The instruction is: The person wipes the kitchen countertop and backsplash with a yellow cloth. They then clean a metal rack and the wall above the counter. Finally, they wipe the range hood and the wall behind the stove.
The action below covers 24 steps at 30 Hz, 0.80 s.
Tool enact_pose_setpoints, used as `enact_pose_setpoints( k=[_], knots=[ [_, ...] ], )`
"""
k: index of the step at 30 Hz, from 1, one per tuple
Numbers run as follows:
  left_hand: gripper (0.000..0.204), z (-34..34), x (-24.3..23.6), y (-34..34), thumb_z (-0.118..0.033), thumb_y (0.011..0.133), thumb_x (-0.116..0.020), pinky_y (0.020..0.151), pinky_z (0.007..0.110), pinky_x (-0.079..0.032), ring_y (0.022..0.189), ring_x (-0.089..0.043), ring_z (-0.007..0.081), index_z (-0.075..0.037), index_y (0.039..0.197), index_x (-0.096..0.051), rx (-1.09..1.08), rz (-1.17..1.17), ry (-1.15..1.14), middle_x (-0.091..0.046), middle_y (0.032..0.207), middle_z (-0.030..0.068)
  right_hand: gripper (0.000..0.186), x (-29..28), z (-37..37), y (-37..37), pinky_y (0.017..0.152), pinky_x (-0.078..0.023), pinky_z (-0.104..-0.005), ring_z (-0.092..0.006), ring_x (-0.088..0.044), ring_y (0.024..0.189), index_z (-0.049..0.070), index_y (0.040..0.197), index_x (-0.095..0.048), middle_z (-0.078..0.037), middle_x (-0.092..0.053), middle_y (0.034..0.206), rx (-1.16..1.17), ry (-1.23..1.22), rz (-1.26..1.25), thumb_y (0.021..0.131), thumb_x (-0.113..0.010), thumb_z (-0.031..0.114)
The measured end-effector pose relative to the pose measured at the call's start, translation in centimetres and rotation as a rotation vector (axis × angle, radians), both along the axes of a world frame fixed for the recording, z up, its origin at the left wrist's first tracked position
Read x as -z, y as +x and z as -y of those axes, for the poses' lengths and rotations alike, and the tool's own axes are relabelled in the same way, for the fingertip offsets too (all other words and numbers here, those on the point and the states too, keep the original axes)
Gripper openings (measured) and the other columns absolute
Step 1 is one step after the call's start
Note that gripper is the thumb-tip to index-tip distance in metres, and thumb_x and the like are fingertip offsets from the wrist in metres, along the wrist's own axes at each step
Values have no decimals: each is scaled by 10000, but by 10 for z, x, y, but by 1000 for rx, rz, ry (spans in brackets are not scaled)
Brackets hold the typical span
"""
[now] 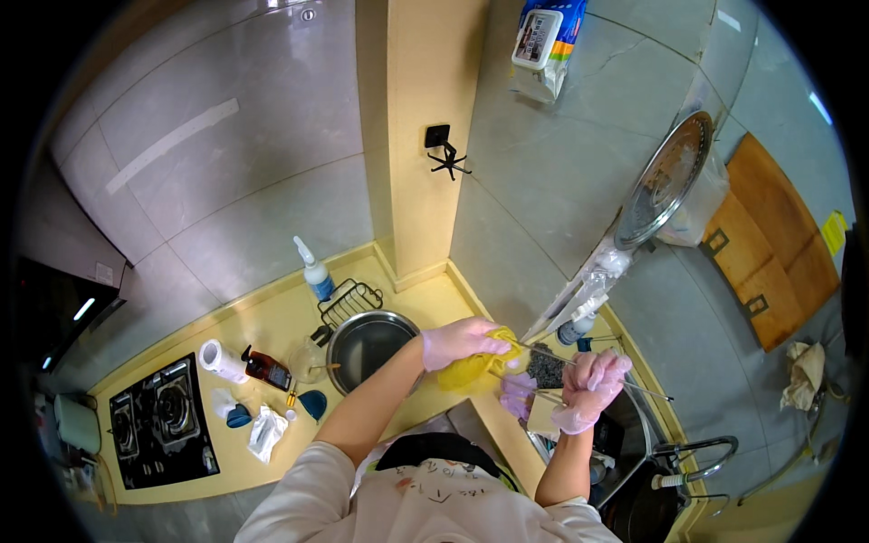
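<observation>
My left hand [457, 346], in a pink glove, is closed on a yellow cloth [472, 369], which is wrapped round a thin metal rod [648, 391] at the middle of the counter corner. To its right, my right hand [590, 387], also gloved, grips the metal rods. Below them lie a dark speckled pad [547, 366] and a crumpled lilac item [517, 394]. A steel bowl [369, 348] stands just left of my left hand.
A black gas hob [158, 421], bottles [267, 369] and a wire rack [348, 299] sit on the left counter. At right are the sink [638, 434] and tap [711, 448]. A round tray [665, 181] and wooden board [769, 244] are against the right wall.
</observation>
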<state>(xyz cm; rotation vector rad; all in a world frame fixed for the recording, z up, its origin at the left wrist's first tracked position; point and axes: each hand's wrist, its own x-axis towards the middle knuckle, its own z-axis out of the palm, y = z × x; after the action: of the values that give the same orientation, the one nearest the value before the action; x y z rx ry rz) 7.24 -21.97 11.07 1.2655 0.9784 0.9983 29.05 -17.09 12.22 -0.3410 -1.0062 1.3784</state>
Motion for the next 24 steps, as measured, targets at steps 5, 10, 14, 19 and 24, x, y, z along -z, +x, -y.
enact_pose_setpoints(
  k=[5, 10, 14, 19, 24],
  knots=[
    [305, 8, 3, 23, -313, 903, -515, 748, 288, -479, 850, -583, 160, -51, 1056, -543, -78, 680, -247, -601, 921, 71, 331, 4, 15, -21, 361, -247, -258, -142, -329, 373, 137, 526, -387, 20, -382, 454, 309, 674, 300, 829, -477, 235],
    [316, 8, -10, 75, -331, 911, -504, 774, 328, -475, 856, -585, 187, -51, 1050, -542, -588, 905, -581, -604, 927, 74, 214, 26, 19, -32, 386, -313, -308, -197, -444, 416, 168, 579, -464, 8, -494, 542, 334, 1052, 427, 642, -621, 37],
    [309, 20, 7, 91, -347, 902, -524, 681, 333, -488, 747, -578, 177, -55, 999, -546, -663, 864, -346, -592, 863, 53, 191, 35, 17, -30, 395, -326, -313, -201, -456, 438, 150, 632, -472, -7, -485, 536, 303, 959, 385, 663, -644, 71],
    [352, 3, -7, 54, -371, 890, -537, 793, 315, -469, 847, -575, 184, -61, 1056, -540, -607, 854, -404, -586, 931, 54, 204, 39, 17, -34, 405, -331, -304, -193, -448, 435, 140, 659, -469, -16, -493, 536, 269, 905, 198, 698, -666, 102],
    [341, 21, 6, 84, -327, 898, -533, 808, 301, -461, 906, -552, 155, -65, 1116, -516, -327, 825, -223, -571, 998, 53, 169, 46, 3, -27, 472, -381, -307, -203, -492, 514, 134, 727, -526, -25, -553, 624, 280, 907, 403, 658, -674, 89]
  ],
)
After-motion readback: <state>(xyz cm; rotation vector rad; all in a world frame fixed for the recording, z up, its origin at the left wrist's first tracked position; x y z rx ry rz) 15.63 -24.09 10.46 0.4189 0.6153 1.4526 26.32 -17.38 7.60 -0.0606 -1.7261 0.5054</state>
